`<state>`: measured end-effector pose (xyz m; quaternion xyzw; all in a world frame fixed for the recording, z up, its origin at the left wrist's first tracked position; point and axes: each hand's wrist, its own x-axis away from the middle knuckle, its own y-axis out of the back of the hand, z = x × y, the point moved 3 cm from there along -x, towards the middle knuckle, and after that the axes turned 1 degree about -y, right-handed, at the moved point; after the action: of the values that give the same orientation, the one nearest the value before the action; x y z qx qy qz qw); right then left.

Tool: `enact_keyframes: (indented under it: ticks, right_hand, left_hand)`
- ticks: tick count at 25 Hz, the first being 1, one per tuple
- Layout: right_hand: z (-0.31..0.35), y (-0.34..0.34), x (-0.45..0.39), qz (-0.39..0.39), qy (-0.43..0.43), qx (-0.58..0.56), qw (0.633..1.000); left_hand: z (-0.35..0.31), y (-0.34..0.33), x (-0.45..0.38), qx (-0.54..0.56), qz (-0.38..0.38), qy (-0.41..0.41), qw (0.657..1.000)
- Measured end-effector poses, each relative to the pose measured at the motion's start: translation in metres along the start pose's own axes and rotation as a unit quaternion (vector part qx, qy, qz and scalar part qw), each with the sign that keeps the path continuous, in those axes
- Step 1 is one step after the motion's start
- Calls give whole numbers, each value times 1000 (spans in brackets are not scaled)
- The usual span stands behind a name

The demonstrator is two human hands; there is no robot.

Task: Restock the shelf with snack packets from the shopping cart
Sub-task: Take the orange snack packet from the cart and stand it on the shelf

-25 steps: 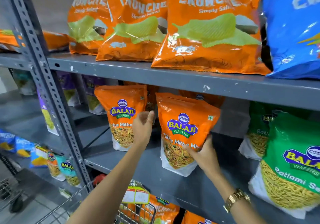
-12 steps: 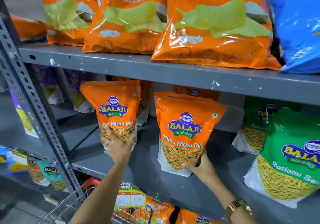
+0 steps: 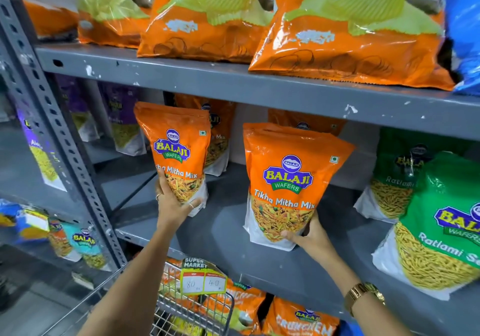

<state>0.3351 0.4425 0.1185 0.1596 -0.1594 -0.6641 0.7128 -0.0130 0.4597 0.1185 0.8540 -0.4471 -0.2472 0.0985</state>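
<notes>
Two orange Tikha Mitha Mix pouches stand on the middle shelf (image 3: 228, 234), one under each hand. The left hand (image 3: 172, 206) cups the lower left corner of the left pouch (image 3: 176, 154): palm against the front face, fingers (image 3: 193, 204) spread and curled under the bottom edge, thumb running up the pouch's left side. The right hand (image 3: 310, 237) takes the right pouch (image 3: 288, 180) at its lower right corner, thumb pressed flat across the front near the base, the other fingers hidden behind the pack, so how they lie I cannot tell.

Both pouches have their long axis close to upright, tops leaning a little toward the back of the shelf, and each hand sits at the bottom end, below and outside the pack's centre. That is the relation that matters: the grip is low, the weight is high, so any push from here will likely tip the top before the base slides. The left pouch looks slightly raised on the fingers rather than resting flat; the right one appears seated on the shelf.

More orange pouches (image 3: 218, 133) stand directly behind each, and green packs (image 3: 441, 219) crowd in from the right. The cart (image 3: 197, 307) sits below between the forearms
</notes>
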Motion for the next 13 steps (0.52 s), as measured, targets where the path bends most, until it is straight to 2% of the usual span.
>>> enact_keyframes:
  ticks: [13]
  right_hand:
    - [-2,1,-8,26,-30,-21,999]
  left_hand:
    - [1,0,0,3,20,-3,1000]
